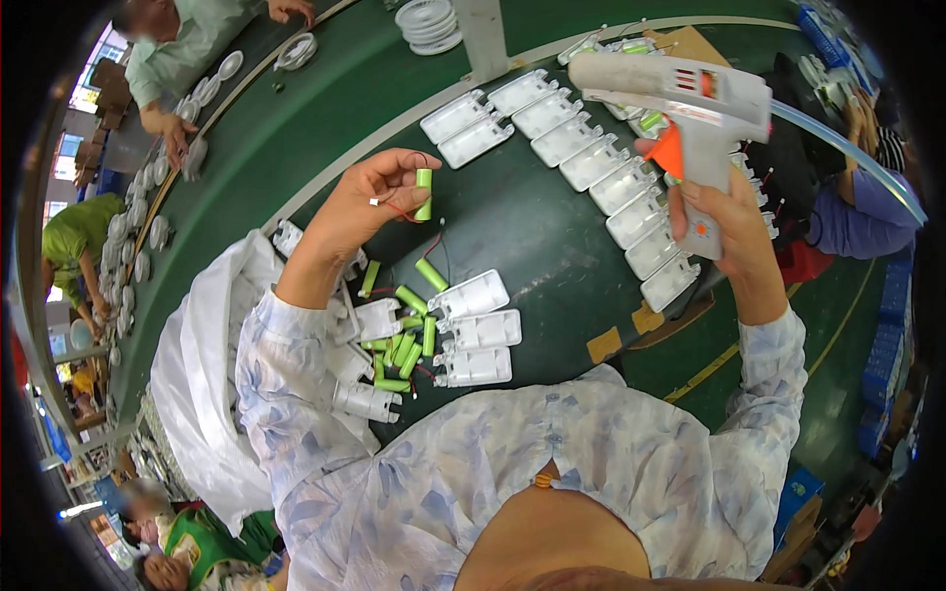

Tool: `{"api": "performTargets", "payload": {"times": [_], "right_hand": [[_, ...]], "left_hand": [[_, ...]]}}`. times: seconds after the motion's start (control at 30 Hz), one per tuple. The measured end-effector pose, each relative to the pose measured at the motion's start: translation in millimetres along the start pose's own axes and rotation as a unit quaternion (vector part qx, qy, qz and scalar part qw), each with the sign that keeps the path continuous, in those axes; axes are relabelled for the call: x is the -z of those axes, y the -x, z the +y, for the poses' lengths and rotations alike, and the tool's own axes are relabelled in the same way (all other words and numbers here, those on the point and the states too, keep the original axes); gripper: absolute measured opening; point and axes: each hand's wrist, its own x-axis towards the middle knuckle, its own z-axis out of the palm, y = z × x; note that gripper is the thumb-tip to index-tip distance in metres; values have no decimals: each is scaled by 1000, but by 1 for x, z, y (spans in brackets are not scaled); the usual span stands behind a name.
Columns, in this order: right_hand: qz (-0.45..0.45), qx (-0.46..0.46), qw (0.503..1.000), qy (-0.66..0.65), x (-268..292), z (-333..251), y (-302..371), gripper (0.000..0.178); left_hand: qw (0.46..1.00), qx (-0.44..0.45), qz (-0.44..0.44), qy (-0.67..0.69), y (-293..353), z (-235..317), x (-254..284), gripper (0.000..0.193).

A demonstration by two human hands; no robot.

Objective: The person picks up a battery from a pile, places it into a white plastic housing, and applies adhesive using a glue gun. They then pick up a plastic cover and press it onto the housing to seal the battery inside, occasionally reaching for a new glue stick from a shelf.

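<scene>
Between the fingers of my left hand (379, 197) is a green cylindrical battery (424, 194), held upright, with thin red wires and a small white connector (373, 202). My right hand (724, 222) grips the handle of a white glue gun (680, 94) with an orange trigger; its nozzle points left, above a row of white plastic housings (593, 163). A clear glue stick (852, 153) sticks out of its back. Below my left hand lies a loose heap of green batteries (402, 350), beside several white housings (480, 330) on the dark green table.
A white plastic sack (212, 364) bulges at the table's left edge. Beyond a pale rail runs a green conveyor (335, 98), with stacked white round parts (429, 25) near a post (483, 39). Other people work across the line at left and at far right. Cardboard pieces (604, 345) lie at the near edge.
</scene>
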Motion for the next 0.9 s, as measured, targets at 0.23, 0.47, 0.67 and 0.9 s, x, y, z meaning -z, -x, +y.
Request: {"api": "performTargets", "payload": {"times": [0.23,0.47,0.67,0.9], "right_hand": [[-27,-82,995,39,3,13,-53,27],[-23,-104,993,45,8,18,-63,27],[-20,-102,994,41,8,28,-73,27],[-21,-96,995,32,27,32,-69,27]], "left_hand": [[997,-4,-24,-67,-57,-31,-47,17],[974,-63,-26,-218,-63,-37,-45,20],[949,-98,-38,-298,-68,-32,-46,19],[852,-262,-65,-447,-55,-19,-49,22]]}}
